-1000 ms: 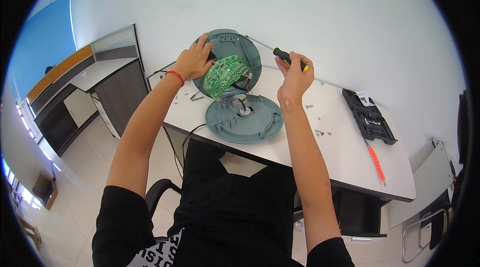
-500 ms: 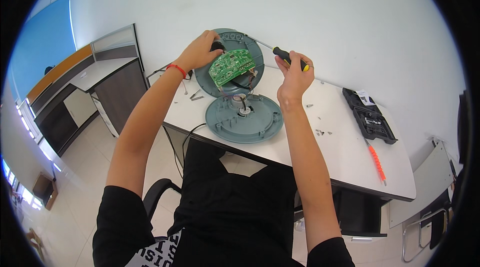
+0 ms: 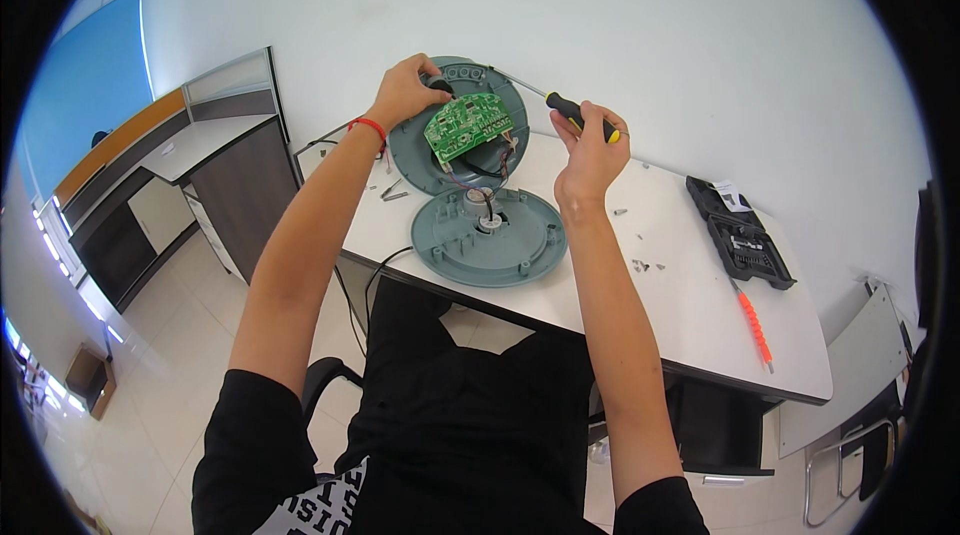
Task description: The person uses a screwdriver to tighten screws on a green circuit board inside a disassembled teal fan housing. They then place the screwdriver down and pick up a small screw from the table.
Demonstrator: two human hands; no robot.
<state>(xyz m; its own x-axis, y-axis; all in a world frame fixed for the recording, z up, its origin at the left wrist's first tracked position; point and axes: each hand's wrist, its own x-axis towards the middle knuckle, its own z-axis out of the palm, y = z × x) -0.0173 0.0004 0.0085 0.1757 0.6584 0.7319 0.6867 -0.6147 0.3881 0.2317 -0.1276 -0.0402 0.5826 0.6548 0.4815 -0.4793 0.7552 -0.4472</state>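
Note:
My left hand (image 3: 408,89) grips a small black part (image 3: 439,86) at the upper left of a grey round housing half (image 3: 405,160), which stands tilted upright at the back of the table. A green circuit board (image 3: 468,126) hangs on its face, with wires running down to a motor (image 3: 478,200) in the second grey disc (image 3: 450,240), lying flat in front. My right hand (image 3: 595,140) holds a yellow and black screwdriver (image 3: 568,109), its shaft reaching toward the upper half's top right rim. Whether the tip touches the rim I cannot tell.
On the white table (image 3: 690,335) are an open black tool case (image 3: 740,235), an orange flexible shaft (image 3: 755,330), small screws (image 3: 640,265) and loose bits at the left. A black cable hangs over the front edge. A wall is behind, another desk (image 3: 220,175) at left.
My left hand has moved up and right with the black part, and the circuit board has risen and shifted right on the housing. The right hand and screwdriver have barely moved.

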